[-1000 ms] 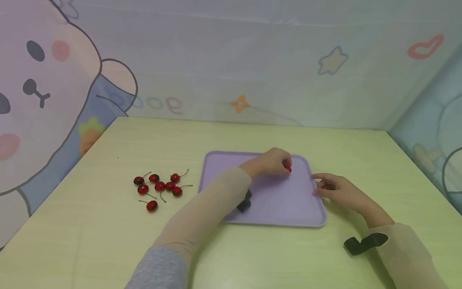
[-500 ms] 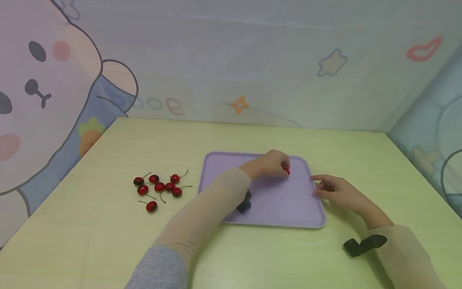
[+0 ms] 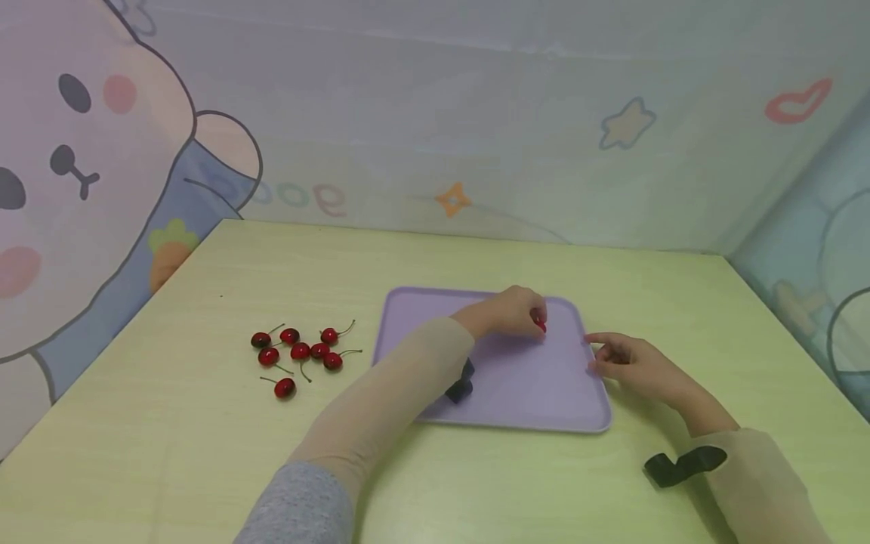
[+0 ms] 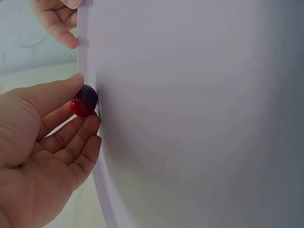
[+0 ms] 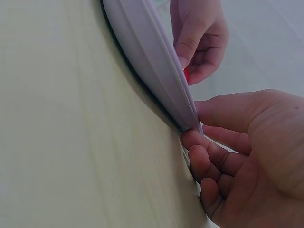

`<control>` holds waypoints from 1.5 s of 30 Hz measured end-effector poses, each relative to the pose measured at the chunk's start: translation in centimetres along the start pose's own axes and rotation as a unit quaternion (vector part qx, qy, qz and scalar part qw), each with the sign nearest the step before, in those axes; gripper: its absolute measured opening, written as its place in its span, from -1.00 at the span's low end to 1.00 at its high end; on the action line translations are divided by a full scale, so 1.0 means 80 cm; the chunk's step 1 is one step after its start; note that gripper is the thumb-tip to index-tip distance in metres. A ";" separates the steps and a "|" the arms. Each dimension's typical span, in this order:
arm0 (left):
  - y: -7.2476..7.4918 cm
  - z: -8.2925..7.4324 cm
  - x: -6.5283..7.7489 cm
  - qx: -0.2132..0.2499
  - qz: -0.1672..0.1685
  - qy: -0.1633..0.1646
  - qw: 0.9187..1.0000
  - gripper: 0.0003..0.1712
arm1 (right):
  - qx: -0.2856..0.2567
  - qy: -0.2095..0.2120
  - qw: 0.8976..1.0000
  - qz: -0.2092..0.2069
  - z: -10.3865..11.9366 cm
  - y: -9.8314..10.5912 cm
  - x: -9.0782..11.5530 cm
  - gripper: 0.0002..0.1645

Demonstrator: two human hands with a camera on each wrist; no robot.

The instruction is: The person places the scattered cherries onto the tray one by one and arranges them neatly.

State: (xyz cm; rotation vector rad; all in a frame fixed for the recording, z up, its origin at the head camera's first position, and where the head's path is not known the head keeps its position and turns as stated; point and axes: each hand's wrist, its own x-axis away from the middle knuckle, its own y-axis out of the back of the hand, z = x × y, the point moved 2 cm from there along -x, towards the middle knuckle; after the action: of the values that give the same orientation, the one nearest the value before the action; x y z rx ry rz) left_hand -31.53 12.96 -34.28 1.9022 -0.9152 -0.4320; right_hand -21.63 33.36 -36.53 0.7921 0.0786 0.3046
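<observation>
Between thumb and fingers, my left hand (image 3: pixel 510 311) pinches a glossy red cherry (image 4: pixel 84 101) with a dark patch. In the head view this cherry is mostly hidden by the fingers, over the right part of a lilac tray (image 3: pixel 537 393). The left wrist view has it close to the tray's surface, fingertips beside it. My right hand (image 3: pixel 639 366) grips the tray's right rim. In the right wrist view its thumb (image 5: pixel 223 111) lies on one side of the rim and curled fingers on the other.
Several red cherries (image 3: pixel 300 351) with stems lie loosely grouped on the pale wooden table (image 3: pixel 170 423), left of the tray. My left forearm (image 3: pixel 394 393) crosses the tray's front left part. A printed cloth backdrop (image 3: pixel 381 98) stands behind the table.
Both hands keep their holds, and the left hand with the cherry stays over the same part of the tray. The head view has tilted very slightly.
</observation>
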 end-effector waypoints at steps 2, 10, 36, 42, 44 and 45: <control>0.000 0.000 0.001 0.003 -0.001 0.000 1.000 -0.78 | -0.001 0.000 1.000 0.000 0.001 -0.001 -0.001 -0.38; 0.003 0.000 0.002 0.002 0.006 0.015 1.000 -0.69 | 0.007 0.002 1.000 0.002 -0.001 0.001 -0.006 -0.39; 0.119 0.001 0.084 0.053 -0.048 0.005 0.997 -0.60 | 0.030 -0.002 1.000 0.005 -0.001 0.007 -0.010 -0.38; 0.140 0.006 0.109 0.070 -0.062 -0.002 0.996 -0.62 | 0.037 0.003 0.999 -0.002 -0.002 0.012 -0.006 -0.39; 0.146 0.009 0.120 0.069 -0.066 -0.001 0.995 -0.62 | 0.032 0.005 0.999 -0.001 -0.003 0.012 -0.006 -0.39; 0.149 0.011 0.125 0.067 -0.067 0.001 0.995 -0.62 | 0.030 0.005 1.000 0.001 -0.003 0.011 -0.007 -0.38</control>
State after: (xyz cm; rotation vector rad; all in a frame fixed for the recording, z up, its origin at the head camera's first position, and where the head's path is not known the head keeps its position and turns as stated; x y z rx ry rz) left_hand -30.45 1.68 -23.54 2.0954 -0.8357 -0.4581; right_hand -22.40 33.96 -36.09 0.8496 0.0979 0.3088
